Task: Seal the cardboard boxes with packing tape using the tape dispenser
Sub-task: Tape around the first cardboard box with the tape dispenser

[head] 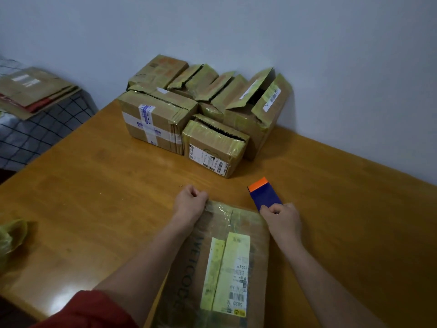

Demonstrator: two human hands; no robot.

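box (186, 256): 1 | left grip (189, 202) pinches tape (222, 208) | right grip (282, 218) holds dispenser (264, 194): 1

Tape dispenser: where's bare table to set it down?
Widest bare wood lies right of the box and the right hand holding the tape dispenser, out to the table edge. Another patch lies left of the left hand, short of the crumpled green bag. Crowded: the far corner, filled by the box stack.

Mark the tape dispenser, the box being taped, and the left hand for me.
tape dispenser (264, 195): head view, on its blue body.
box being taped (196, 261): head view, bare cardboard left of its label.
left hand (189, 201): head view, back of the hand.
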